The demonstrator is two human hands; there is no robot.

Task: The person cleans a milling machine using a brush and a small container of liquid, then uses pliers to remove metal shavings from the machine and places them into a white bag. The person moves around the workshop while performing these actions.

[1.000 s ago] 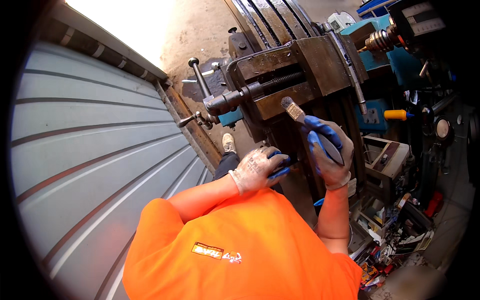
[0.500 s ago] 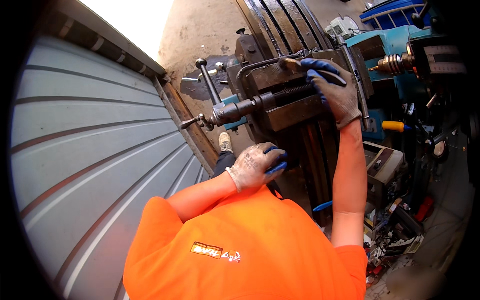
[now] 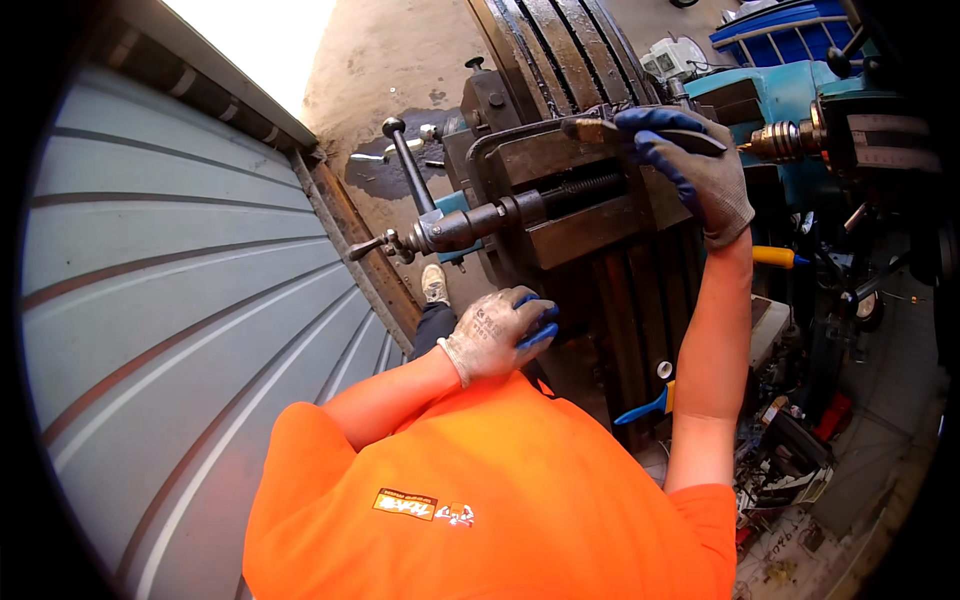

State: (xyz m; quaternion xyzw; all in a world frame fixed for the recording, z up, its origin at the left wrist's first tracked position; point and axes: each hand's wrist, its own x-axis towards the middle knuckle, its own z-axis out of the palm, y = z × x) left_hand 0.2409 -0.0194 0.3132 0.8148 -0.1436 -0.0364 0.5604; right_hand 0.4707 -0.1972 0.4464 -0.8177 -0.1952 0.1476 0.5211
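Note:
My right hand (image 3: 695,165), in a grey glove with blue-coated fingers, is closed around a brush (image 3: 592,130). Its brown bristles point left over the far edge of a dark machine vise (image 3: 560,235), and its handle lies across the fingers. The vise's jaws are apart, with a threaded screw (image 3: 585,187) showing between them. At its left end is a crank handle (image 3: 375,245). My left hand (image 3: 502,330), gloved the same way, hovers by my orange shirt, below the vise. Its fingers are curled, and whatever may be inside them is hidden.
A slotted machine table (image 3: 570,55) runs beneath the vise. On the right, a drill chuck (image 3: 782,138) with a bit points toward my right hand. A long lever (image 3: 410,165) rises at left. A blue-and-yellow tool (image 3: 645,405) lies low beside my right forearm. Corrugated metal (image 3: 190,270) walls the left side.
My right hand has shifted right with the brush, nearer the drill chuck, and the handle has turned flatter. My left hand stays curled near my shirt. The view has shifted slightly.

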